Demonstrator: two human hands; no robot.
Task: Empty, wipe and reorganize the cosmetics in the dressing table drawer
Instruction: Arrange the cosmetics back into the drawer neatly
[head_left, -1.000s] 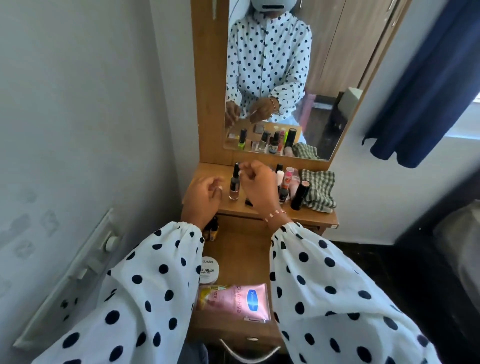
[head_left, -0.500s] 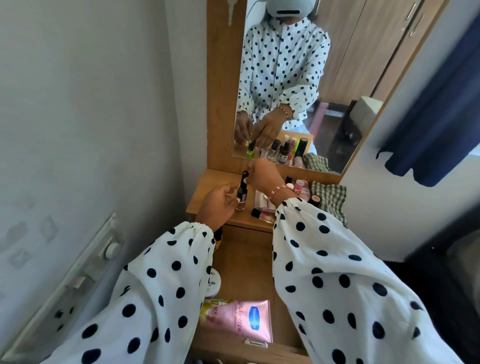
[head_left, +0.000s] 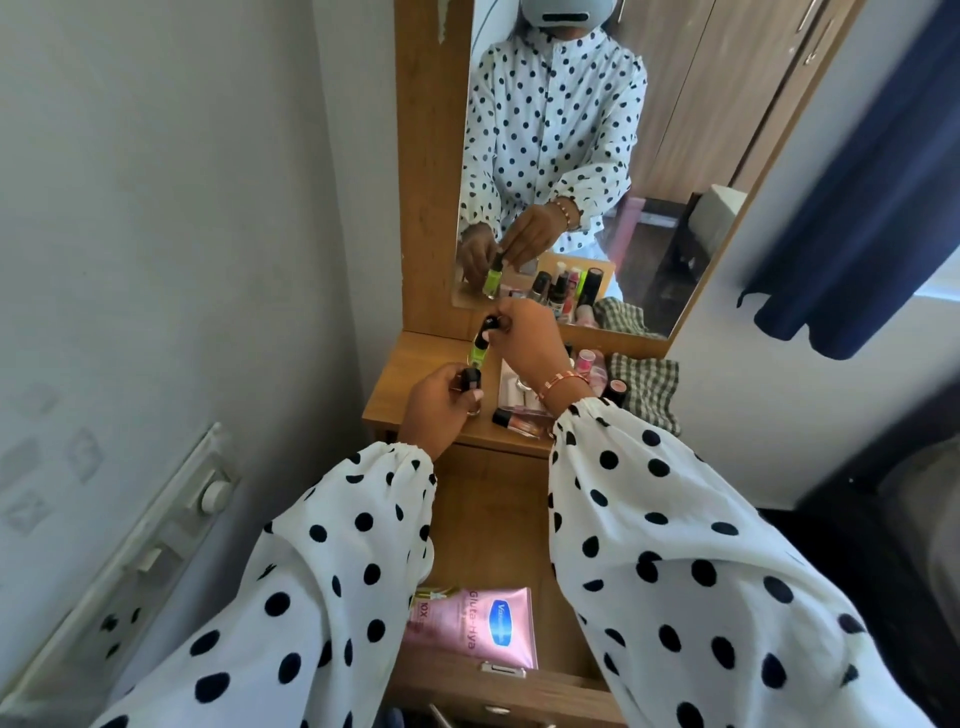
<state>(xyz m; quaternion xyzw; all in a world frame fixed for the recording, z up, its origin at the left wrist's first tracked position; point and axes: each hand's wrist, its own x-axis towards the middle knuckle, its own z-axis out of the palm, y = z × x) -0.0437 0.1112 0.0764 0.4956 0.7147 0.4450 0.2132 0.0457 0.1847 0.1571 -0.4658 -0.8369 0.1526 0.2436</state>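
Observation:
My right hand (head_left: 530, 343) pinches the black cap of a lime-green nail polish bottle (head_left: 477, 352) that stands upright near the back left of the dressing table top (head_left: 410, 374). My left hand (head_left: 441, 410) grips a second small bottle with a black cap (head_left: 471, 382) just in front of it. Below my arms the wooden drawer (head_left: 493, 519) is pulled out; a pink lotion tube (head_left: 478, 626) lies at its front. More cosmetics (head_left: 587, 364) stand in a cluster to the right of my hands, and one bottle (head_left: 514, 420) lies on its side at the front edge.
A green checked cloth (head_left: 649, 384) lies at the right end of the table top. The mirror (head_left: 597, 171) rises directly behind the bottles. A grey wall with a switch panel (head_left: 156, 545) is close on the left. A dark blue curtain (head_left: 857, 208) hangs at the right.
My right hand has let go of the dark bottle and reached back to the green one. My left hand has closed around the dark bottle. The camera moved closer and tilted down.

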